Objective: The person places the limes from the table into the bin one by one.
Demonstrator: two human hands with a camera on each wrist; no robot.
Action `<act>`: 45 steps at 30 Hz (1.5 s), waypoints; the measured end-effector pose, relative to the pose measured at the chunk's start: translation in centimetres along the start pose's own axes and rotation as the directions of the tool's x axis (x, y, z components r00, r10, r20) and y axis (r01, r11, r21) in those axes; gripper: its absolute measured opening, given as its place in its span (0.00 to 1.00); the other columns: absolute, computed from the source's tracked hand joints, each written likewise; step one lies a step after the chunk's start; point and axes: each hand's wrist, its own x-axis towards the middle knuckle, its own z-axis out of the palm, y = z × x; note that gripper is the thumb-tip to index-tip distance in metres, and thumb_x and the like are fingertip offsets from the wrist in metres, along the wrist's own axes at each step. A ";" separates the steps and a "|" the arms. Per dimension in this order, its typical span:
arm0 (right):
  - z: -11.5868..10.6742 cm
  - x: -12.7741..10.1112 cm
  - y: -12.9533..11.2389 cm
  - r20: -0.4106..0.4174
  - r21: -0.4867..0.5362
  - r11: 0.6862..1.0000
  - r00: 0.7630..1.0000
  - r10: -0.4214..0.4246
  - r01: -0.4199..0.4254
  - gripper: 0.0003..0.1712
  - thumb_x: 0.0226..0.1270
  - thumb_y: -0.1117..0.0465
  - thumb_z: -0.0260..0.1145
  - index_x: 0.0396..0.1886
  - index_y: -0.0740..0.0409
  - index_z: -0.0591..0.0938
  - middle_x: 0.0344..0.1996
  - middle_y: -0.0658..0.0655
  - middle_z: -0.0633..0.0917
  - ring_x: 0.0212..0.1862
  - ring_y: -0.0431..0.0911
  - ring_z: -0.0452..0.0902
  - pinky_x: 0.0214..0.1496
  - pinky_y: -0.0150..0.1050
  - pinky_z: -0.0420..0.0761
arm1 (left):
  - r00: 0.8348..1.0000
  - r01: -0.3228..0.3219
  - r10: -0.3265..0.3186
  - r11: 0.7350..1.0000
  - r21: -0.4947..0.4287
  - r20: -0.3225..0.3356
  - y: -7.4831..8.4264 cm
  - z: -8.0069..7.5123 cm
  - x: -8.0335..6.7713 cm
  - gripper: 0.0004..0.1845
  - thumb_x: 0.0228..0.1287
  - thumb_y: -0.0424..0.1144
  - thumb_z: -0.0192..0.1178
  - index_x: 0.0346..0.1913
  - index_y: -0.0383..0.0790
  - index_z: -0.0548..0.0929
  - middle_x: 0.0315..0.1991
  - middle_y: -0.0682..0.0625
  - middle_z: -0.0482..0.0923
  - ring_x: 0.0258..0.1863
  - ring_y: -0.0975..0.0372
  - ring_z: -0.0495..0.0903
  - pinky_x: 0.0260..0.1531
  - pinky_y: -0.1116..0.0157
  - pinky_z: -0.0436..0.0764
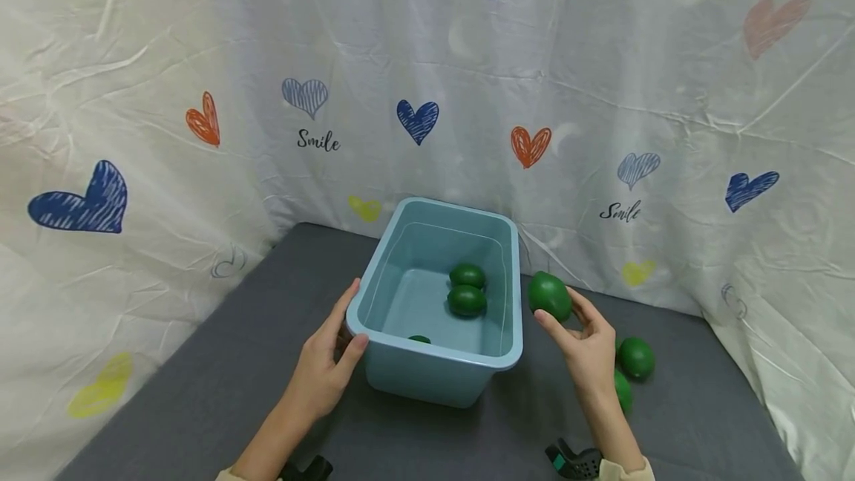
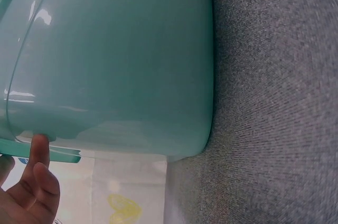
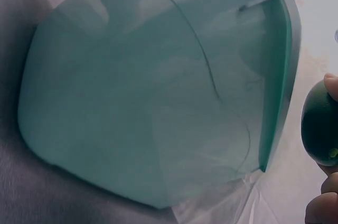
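From the head view, your right hand point(image 1: 584, 347) pinches a green lime point(image 1: 550, 295) between thumb and fingertips, raised just beside the right wall of the light blue bin point(image 1: 437, 373). Your left hand point(image 1: 327, 362) steadies the bin's near left corner, thumb hooked on the rim and fingers against the outside wall. Two limes point(image 1: 467, 289) lie together on the bin floor, a third point(image 1: 419, 338) peeks over the near rim, and two more point(image 1: 634, 358) rest on the grey table point(image 1: 200, 392) beside your right wrist.

In the left wrist view, a finger point(image 2: 39, 150) touches the bin's lip point(image 2: 58, 152); the smooth wall looks slick, so hold it by that rim.

In the right wrist view, the lime point(image 3: 319, 123) sits at the fingertips point(image 3: 330, 84) near the bin rim point(image 3: 280, 76). It is probably light, firm and prone to roll, so take it across its middle
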 end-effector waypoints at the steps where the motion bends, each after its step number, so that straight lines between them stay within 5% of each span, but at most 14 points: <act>1: 0.2 0.1 -0.1 0.002 0.007 1.000 1.000 -0.004 0.004 0.29 0.66 0.64 0.79 0.67 0.50 0.84 0.54 0.45 0.87 0.21 0.41 0.84 0.30 0.32 0.79 | 1.000 0.000 0.000 1.000 0.001 0.000 0.0 0.0 0.0 0.39 0.80 0.40 0.60 0.86 0.58 0.57 0.44 0.54 0.79 0.33 0.64 0.78 0.32 0.63 0.81; 25: 4.3 0.9 -1.0 0.108 0.091 0.994 0.992 -0.062 0.052 0.31 0.64 0.66 0.80 0.67 0.54 0.83 0.60 0.56 0.85 0.24 0.44 0.88 0.36 0.38 0.88 | 1.000 0.012 -0.012 1.000 -0.001 0.004 0.0 -0.1 0.0 0.38 0.79 0.40 0.59 0.86 0.57 0.57 0.42 0.54 0.79 0.32 0.67 0.77 0.32 0.63 0.81; 40: 5.1 1.0 -1.3 0.129 0.093 0.994 0.990 -0.065 0.053 0.34 0.64 0.65 0.80 0.70 0.55 0.81 0.62 0.57 0.84 0.15 0.40 0.78 0.29 0.34 0.85 | 1.000 0.021 -0.021 1.000 0.006 0.008 0.1 -0.1 0.0 0.39 0.79 0.40 0.60 0.86 0.58 0.57 0.45 0.53 0.80 0.33 0.64 0.79 0.33 0.63 0.82; 45: 4.9 0.9 -1.3 0.154 0.095 0.994 0.985 -0.077 0.063 0.38 0.67 0.66 0.77 0.76 0.59 0.75 0.66 0.59 0.83 0.12 0.38 0.70 0.22 0.30 0.76 | 1.000 0.026 -0.026 1.000 0.010 0.010 0.2 -0.1 0.0 0.39 0.79 0.40 0.60 0.86 0.58 0.57 0.46 0.53 0.80 0.34 0.64 0.79 0.33 0.64 0.82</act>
